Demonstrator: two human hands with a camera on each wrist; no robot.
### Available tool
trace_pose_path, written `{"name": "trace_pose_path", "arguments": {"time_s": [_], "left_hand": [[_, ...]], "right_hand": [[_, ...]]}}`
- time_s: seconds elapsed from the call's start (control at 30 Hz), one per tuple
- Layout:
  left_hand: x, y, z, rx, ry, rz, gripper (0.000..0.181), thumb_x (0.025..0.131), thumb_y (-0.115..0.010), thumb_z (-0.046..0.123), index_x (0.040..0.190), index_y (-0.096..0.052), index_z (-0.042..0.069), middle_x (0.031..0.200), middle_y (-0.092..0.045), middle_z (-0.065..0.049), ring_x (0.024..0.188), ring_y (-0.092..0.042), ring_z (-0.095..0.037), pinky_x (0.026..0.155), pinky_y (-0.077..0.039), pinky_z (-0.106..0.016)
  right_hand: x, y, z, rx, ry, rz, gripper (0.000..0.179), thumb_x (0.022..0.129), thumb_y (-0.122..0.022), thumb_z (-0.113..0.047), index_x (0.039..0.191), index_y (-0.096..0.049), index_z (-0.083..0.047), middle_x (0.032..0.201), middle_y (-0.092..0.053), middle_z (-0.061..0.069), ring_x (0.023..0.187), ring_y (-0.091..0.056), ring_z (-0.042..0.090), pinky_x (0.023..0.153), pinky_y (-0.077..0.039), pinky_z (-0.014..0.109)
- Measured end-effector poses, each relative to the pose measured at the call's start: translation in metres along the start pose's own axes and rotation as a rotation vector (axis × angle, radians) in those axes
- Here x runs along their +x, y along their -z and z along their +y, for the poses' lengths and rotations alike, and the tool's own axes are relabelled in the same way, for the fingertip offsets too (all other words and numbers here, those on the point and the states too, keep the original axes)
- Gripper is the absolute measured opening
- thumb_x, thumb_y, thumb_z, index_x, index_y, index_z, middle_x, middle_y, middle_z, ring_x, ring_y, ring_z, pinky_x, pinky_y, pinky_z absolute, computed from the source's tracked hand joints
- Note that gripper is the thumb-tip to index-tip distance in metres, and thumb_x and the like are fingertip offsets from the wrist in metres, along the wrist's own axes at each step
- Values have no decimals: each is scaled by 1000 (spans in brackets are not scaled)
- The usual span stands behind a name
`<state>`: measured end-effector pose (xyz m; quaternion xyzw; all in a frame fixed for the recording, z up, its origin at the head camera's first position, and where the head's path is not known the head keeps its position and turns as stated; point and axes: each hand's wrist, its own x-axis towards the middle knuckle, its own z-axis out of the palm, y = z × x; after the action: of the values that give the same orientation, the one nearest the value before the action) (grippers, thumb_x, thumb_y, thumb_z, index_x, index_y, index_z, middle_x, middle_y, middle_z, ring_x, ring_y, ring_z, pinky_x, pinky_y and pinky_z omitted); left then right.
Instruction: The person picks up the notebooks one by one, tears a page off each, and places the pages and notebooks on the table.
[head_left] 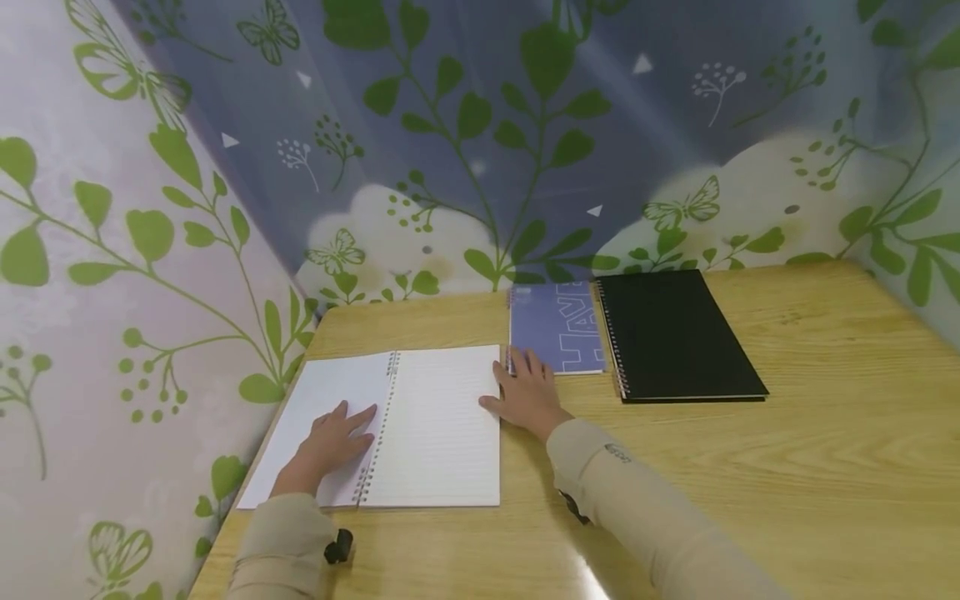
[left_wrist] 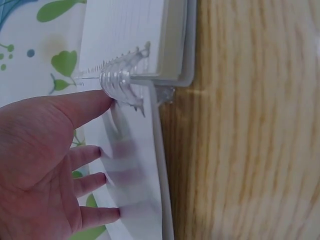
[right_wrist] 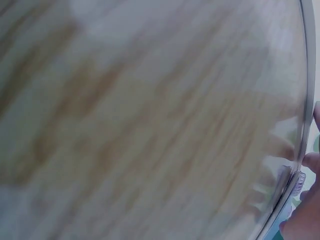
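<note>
A spiral-bound notebook (head_left: 442, 433) lies spread flat on the table, a plain page on its left and a lined page on its right. My left hand (head_left: 330, 442) rests on the plain page with fingers spread. In the left wrist view its thumb reaches the clear coil binding (left_wrist: 122, 77). At the lined page's right edge is my right hand (head_left: 528, 396), fingers extended, over the gap beside a purple-blue notebook (head_left: 558, 325) with outlined lettering. Whether its fingertips touch that notebook I cannot tell. In the right wrist view only part of the hand (right_wrist: 306, 215) shows.
A larger black spiral notebook (head_left: 682, 333) lies closed to the right of the purple-blue one. The wooden table (head_left: 825, 467) meets leaf-and-butterfly patterned cloth (head_left: 450, 167) at the back and left. A dark strap piece (head_left: 339, 547) shows at the left cuff.
</note>
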<state>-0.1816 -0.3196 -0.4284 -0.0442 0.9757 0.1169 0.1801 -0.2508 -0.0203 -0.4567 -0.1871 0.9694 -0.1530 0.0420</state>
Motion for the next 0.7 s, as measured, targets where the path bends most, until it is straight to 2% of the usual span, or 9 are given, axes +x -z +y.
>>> {"name": "trace_pose_path", "arguments": {"time_s": [0.27, 0.33, 0.43, 0.5, 0.57, 0.63, 0.7], "left_hand": [[1, 2, 8, 5, 8, -2, 51, 94, -47, 31, 142, -36, 19, 148, -11, -31, 131, -12, -57, 97, -21, -72], [0, 3, 9, 6, 10, 1, 51, 93, -48, 31, 141, -37, 19, 148, -12, -31, 131, -12, -58, 96, -22, -73], [2, 3, 9, -6, 16, 0, 52, 93, -49, 31, 142, -36, 19, 148, -12, -31, 131, -12, -58, 96, -21, -73], [3, 3, 7, -8, 11, 12, 53, 92, -51, 30, 141, -37, 18, 147, -13, -31, 130, -13, -58, 96, -22, -73], [5, 3, 6, -10, 10, 29, 53, 91, -53, 29, 140, -39, 17, 147, -15, -32, 130, -14, -58, 95, -23, -73], [7, 3, 6, -5, 6, 55, 53, 89, -53, 29, 139, -40, 16, 146, -17, -32, 129, -16, -58, 95, -24, -73], [10, 3, 8, -15, 7, 78, 53, 89, -53, 27, 139, -39, 14, 145, -17, -31, 130, -16, -56, 95, -26, -72]], "right_hand": [[-4, 5, -2, -53, 38, 39, 62, 89, -47, -56, 139, -42, -20, 153, -16, 12, 139, -12, 37, 109, -19, 55], [-5, 6, -4, -62, 52, 62, 57, 89, -50, -53, 136, -46, -21, 150, -22, 11, 138, -16, 35, 108, -22, 53], [-5, 6, -10, -7, 61, 113, 54, 87, -56, -47, 133, -49, -20, 140, -39, 11, 130, -31, 33, 104, -28, 50], [-5, 7, -15, 95, 33, 126, 59, 86, -59, -43, 137, -43, -15, 135, -47, 11, 125, -40, 33, 104, -31, 48], [-5, 9, -20, 308, -12, 114, 70, 86, -62, -36, 142, -33, -8, 123, -56, 14, 110, -53, 32, 95, -41, 44], [-5, 13, -24, 527, -80, 86, 80, 86, -63, -33, 146, -19, -3, 118, -60, 15, 100, -59, 29, 87, -48, 40], [-6, 17, -27, 715, -140, 64, 80, 87, -62, -31, 145, -17, 2, 110, -62, 16, 87, -61, 26, 77, -51, 36]]}}
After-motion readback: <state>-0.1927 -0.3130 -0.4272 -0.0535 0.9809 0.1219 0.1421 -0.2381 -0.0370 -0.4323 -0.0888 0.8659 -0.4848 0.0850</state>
